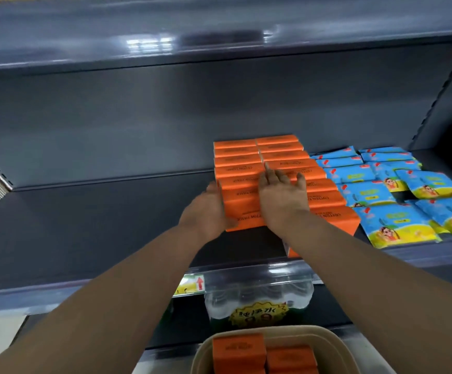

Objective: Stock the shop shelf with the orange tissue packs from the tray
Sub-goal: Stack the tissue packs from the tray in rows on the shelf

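We log the orange tissue packs in two rows side by side on the dark shelf, running from the back wall toward the front edge.

- Left hand: flat against the left side of the front packs of the left row, fingers straight.
- Right hand: palm down on the packs where the two rows meet, fingers spread.

Just right of the rows we note overlapping blue-and-yellow packets. Below the shelf sits a wrapped pack of water bottles. At the bottom edge, a beige tray holds two upright orange packs, side by side.
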